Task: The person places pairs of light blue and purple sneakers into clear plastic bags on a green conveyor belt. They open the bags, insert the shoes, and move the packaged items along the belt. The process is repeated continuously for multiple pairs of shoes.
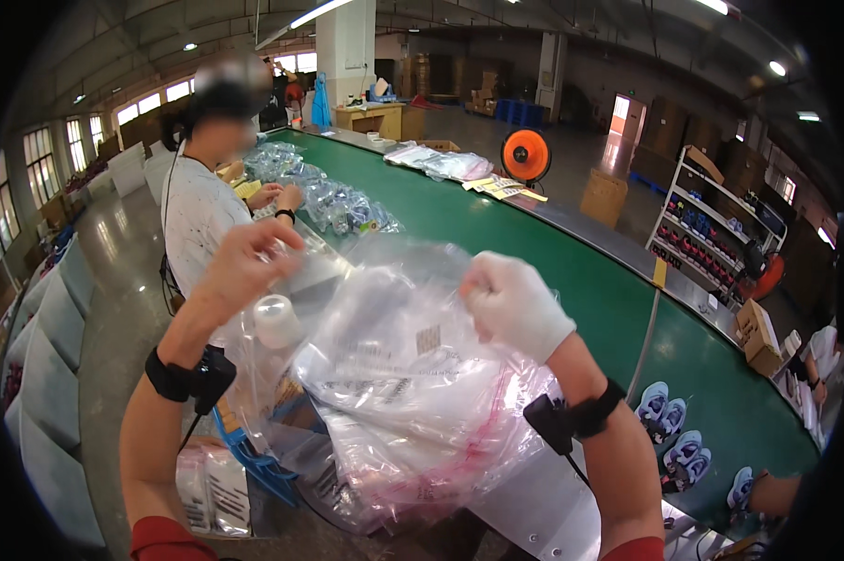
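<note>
We hold up a clear plastic bag (413,374) over the near edge of the green conveyor table (572,271), gripping its top edge with both hands. Our left hand (244,262), bare, is closed in a pinch on the bag's upper left corner; our right hand (511,304), in a white glove, is closed on the upper right edge. The bag has a red strip along its lower seam and hangs crumpled between our forearms, each of which wears a black wrist strap (184,379); what it contains we cannot tell through the folds, beyond printed markings on the film. A white roll (277,321) shows behind the bag, just below our left hand. Under the bag, a blue holder (254,463) sits beside a stack of packed clear bags (212,491). Farther along the table a person in a white shirt (198,215) works at a pile of filled clear bags (338,201), and another heap of clear bags (445,164) lies near an orange fan (525,154). At the right, 2 pairs of light blue shoes (670,430) rest on the belt, and open cardboard boxes (758,337) stand at the table's far edge.
</note>
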Motion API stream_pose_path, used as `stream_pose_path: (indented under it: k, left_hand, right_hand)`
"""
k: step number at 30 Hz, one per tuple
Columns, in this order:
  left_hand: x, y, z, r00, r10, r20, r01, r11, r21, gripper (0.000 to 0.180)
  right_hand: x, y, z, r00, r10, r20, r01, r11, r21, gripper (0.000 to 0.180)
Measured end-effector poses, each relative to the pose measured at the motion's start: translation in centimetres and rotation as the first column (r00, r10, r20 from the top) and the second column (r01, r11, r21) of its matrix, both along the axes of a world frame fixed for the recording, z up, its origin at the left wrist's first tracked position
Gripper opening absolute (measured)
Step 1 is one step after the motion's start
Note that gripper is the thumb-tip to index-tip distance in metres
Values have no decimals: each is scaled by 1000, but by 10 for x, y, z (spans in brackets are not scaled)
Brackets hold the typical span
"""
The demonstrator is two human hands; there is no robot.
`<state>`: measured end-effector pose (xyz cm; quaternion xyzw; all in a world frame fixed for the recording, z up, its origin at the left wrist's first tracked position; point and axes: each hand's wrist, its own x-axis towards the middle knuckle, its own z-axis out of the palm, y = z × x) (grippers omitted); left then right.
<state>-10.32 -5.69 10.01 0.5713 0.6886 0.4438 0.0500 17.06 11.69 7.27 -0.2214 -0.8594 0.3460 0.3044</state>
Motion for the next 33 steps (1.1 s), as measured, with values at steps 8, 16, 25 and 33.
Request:
stream_pose_path:
  k: [8,16,25,33]
  left_hand:
    - [-31,0,40,947,183,262,-288,845,450,26]
    - [71,77,46,962,-259,89,231,941,249,22]
    - [88,107,23,858,-495,139,505,862,-46,23]
    - [74,86,38,897,-410,168,436,885,-166,27]
  right_hand:
    - [-11,27,16,821,-295,-489,-208,643,-737,12]
    - [-26,-5,-10,870,-110,-481,-319,619,-717,10]
    - [9,3,-42,895,-136,-424,-272,587,-762,13]
    - [31,3,-51,881,-181,-438,-269,569,-777,17]
